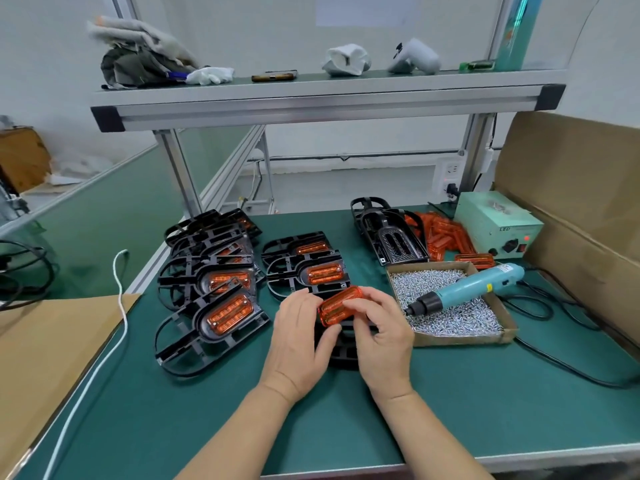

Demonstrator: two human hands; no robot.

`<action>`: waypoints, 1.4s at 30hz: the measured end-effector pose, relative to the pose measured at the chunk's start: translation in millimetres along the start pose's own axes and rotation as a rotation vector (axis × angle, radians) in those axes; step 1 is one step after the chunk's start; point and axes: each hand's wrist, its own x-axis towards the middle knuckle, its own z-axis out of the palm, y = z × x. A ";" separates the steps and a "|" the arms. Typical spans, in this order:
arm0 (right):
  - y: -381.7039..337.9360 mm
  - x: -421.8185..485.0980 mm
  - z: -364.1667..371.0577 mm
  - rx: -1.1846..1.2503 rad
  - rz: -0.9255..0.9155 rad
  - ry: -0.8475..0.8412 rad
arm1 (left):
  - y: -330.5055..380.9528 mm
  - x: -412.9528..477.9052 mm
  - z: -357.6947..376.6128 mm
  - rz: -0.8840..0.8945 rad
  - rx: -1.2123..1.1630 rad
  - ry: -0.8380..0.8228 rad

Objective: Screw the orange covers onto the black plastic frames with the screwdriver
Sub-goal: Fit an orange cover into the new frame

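desk (207, 410) | 10 o'clock of hands: fitted frames (214, 299), overlapping, orange covers seated | left grip (298, 341) pinching the left end of the orange cover (341, 304) | cover tilted, above black frame (341, 351) lying on the desk | right grip (384, 337) pinching cover's right end | 2 o'clock: screw box (450, 323), screwdriver (467, 289) lying across it, tip pointing to 8 o'clock

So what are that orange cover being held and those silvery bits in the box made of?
The orange cover: seemingly translucent glossy plastic; light glows through and inner ribs show. The screws: probably steel or plated metal, silvery and glinting. Their tray: plain brown cardboard, matte, with raw cut edges.
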 end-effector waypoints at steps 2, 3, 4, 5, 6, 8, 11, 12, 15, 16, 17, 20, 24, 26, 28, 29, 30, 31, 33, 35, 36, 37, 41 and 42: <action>-0.6 -0.9 0.2 -0.018 0.005 -0.004 | 0.4 1.1 -0.7 -0.019 -0.013 -0.001; 0.0 -0.6 0.4 -0.022 0.013 -0.006 | 1.0 1.0 -1.1 -0.025 -0.019 0.002; 0.7 -0.1 0.9 -0.025 0.024 -0.012 | 1.4 0.8 -1.3 -0.028 -0.023 0.007; 1.0 0.0 1.5 -0.028 0.037 -0.021 | 1.6 0.6 -1.5 -0.030 -0.023 0.011; 0.6 -0.3 2.1 -0.032 0.048 -0.030 | 1.6 0.5 -1.7 -0.034 -0.019 0.012; -0.9 -1.4 2.3 -0.040 0.058 -0.040 | 1.5 1.0 -1.6 -0.053 -0.005 0.005; -0.6 -1.3 2.0 -0.046 0.054 -0.039 | 1.3 1.2 -0.8 -0.065 0.006 -0.006; -0.2 -1.1 2.0 -0.046 0.056 -0.038 | 1.5 1.2 -0.7 -0.066 0.007 -0.008; -0.9 -1.0 2.2 -0.049 0.059 -0.047 | 1.4 1.3 -1.0 -0.074 0.008 -0.005; -1.8 -1.2 1.8 -0.057 0.054 -0.049 | 1.3 1.2 -1.3 -0.073 0.006 -0.002; -2.5 -1.2 1.4 -0.065 0.046 -0.048 | 1.3 1.2 -1.1 -0.071 0.004 0.002; -2.9 -0.1 0.4 -0.067 0.026 -0.043 | 1.7 0.9 -0.4 -0.064 0.007 0.017; -4.1 0.1 -0.6 -0.082 -0.022 -0.044 | 1.2 0.1 -0.1 -0.073 0.003 0.025; -4.5 0.1 -1.0 -0.081 -0.034 -0.041 | 1.0 0.3 -0.4 -0.070 -0.001 0.023; -4.8 -0.4 -1.1 -0.089 -0.044 -0.031 | 0.7 0.4 0.0 -0.059 0.000 0.027; -4.7 -0.9 -1.1 -0.099 -0.060 -0.023 | 0.4 0.2 0.3 -0.057 0.006 0.027; -4.6 -1.6 -1.1 -0.107 -0.081 -0.015 | 0.0 -0.1 0.5 -0.059 0.012 0.026; -4.5 -2.2 -1.0 -0.110 -0.103 -0.010 | -0.4 -0.2 0.7 -0.065 0.018 0.023; -4.1 -2.6 -0.5 -0.100 -0.130 -0.005 | -0.8 -0.6 0.6 -0.082 0.028 0.015; -3.4 -2.7 0.1 -0.072 -0.112 0.000 | -0.6 -0.6 0.5 -0.086 0.030 0.014; -3.8 -2.6 0.3 -0.060 -0.089 0.001 | -0.4 -0.5 0.3 -0.084 0.030 0.015; -4.3 -2.2 0.1 -0.059 -0.070 0.003 | -0.2 -0.4 0.2 -0.079 0.031 0.017; -5.0 -1.0 -0.1 -0.090 -0.071 -0.001 | -0.1 -0.9 0.9 -0.060 0.032 0.034; -4.9 -0.7 0.0 -0.095 -0.058 -0.004 | -0.1 -1.3 1.2 -0.061 0.027 0.039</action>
